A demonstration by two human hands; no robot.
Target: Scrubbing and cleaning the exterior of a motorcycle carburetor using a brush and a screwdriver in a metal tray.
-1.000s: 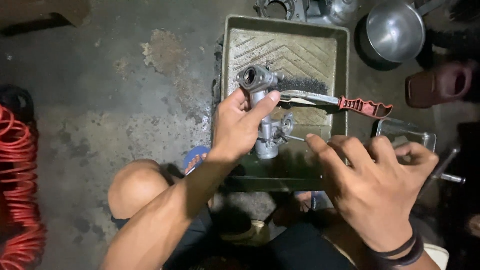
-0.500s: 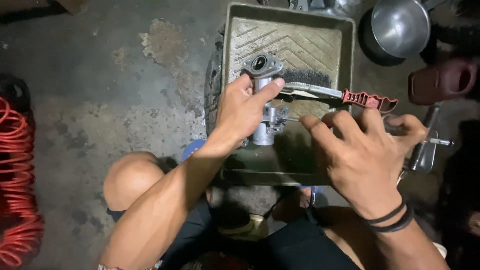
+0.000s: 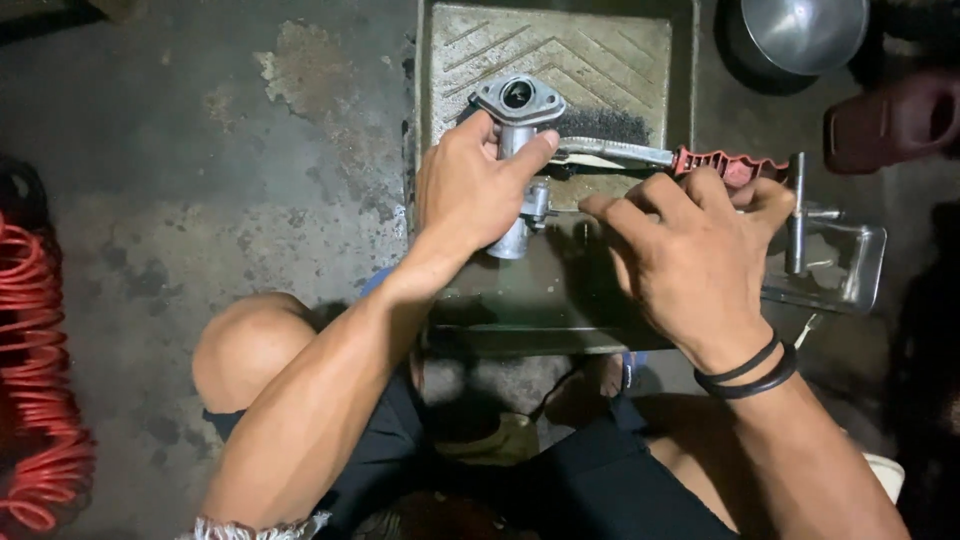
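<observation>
My left hand (image 3: 475, 195) grips a grey metal carburetor body (image 3: 517, 105) and holds it over a rectangular metal tray (image 3: 440, 60) with a ribbed bottom. A wire brush (image 3: 610, 125) with a red handle (image 3: 725, 165) lies across the tray, its bristles just right of the carburetor. My right hand (image 3: 690, 265) hovers over the tray's near right part with the fingers spread, the fingertips close to the red handle and to the carburetor's lower fittings. It holds nothing that I can see.
A steel bowl (image 3: 800, 35) stands beyond the tray at the top right, a dark red container (image 3: 895, 120) beside it. A clear box with a metal T-shaped tool (image 3: 830, 255) lies right of the tray. A coiled red hose (image 3: 35, 380) lies on the concrete floor at left.
My right hand has moved left and forward over the tray toward the carburetor and brush handle. The left hand keeps its hold on the carburetor, turned a little.
</observation>
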